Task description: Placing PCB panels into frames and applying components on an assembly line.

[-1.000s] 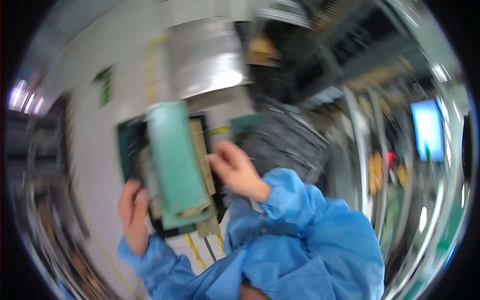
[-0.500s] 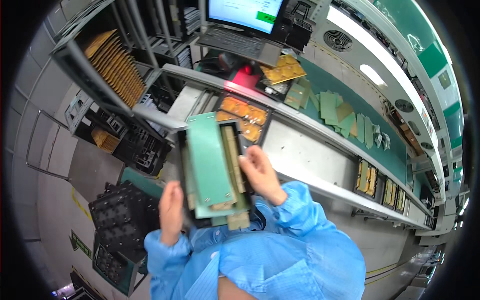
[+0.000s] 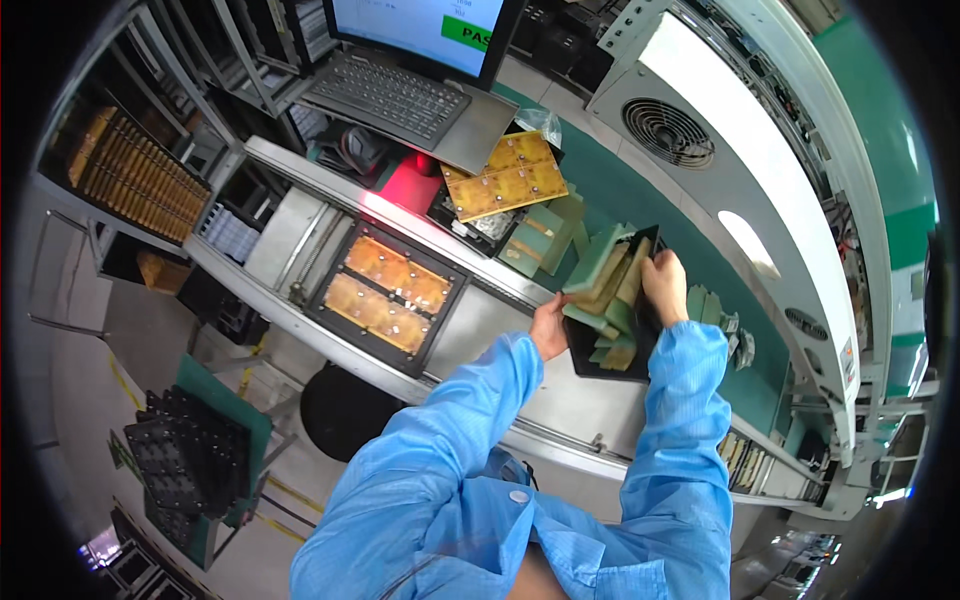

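Observation:
My left hand [image 3: 548, 328] grips the near left edge of a black tray [image 3: 612, 371], its fingers partly hidden. My right hand [image 3: 664, 288] is closed on the tray's right side. The tray is tilted over the conveyor and the edge of the green bench. Inside lie several green and tan flat strips [image 3: 603, 262], loosely overlapped. To the left, a black frame [image 3: 440, 335] holding orange circuit boards [image 3: 392, 290] rests on the conveyor, apart from both hands. Other green pieces [image 3: 538, 238] lie on the bench just left of the tray.
A yellow board panel [image 3: 512, 178] lies near the keyboard [image 3: 392, 98] and red-lit scanner area [image 3: 410, 190]. White machinery [image 3: 690, 130] overhangs the bench's far side. Left stand a rack of orange boards [image 3: 135, 172], a black round stool [image 3: 345, 410] and stacked black trays [image 3: 190, 450].
Both hands have carried the black tray with its strips from in front of my body, rightward and away, over the conveyor and bench edge. My view has shifted, and the tray is now tilted.

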Demonstrator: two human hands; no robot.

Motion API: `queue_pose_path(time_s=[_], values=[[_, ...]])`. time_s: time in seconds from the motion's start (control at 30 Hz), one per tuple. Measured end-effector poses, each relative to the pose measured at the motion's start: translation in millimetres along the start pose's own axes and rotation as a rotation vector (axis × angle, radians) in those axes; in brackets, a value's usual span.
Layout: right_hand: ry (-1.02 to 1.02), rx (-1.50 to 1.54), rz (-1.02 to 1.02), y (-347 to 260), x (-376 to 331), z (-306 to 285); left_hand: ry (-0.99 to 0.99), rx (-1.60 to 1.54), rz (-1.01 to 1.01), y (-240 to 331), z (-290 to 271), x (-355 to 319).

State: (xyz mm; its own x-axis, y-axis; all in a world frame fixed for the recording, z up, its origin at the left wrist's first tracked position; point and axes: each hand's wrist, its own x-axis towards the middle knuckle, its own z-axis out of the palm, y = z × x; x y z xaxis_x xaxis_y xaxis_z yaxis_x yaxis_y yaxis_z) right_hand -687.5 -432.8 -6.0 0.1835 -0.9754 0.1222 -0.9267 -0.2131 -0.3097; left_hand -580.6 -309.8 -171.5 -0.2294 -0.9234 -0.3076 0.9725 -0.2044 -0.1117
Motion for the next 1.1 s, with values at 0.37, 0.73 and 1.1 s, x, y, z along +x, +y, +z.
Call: queue_pose_path(time_s=[0.37, 0.73, 1.1], values=[[-0.230, -0.648, 0.049, -97.8, 122.3, 76.9, 0.006, -0.356, 0.200, -77.9, 0.0, 108.5], [-0.248, -0.749, 0.124, 118.6, 110.1, -6.4, 0.185, -0.330, -0.257, -147.2, 20.7, 101.7], [-0.080, 0.212, 0.368, 203.5, -87.7, -69.0, 0.535, 0.409, -0.135, -83.8, -60.2, 61.5]])
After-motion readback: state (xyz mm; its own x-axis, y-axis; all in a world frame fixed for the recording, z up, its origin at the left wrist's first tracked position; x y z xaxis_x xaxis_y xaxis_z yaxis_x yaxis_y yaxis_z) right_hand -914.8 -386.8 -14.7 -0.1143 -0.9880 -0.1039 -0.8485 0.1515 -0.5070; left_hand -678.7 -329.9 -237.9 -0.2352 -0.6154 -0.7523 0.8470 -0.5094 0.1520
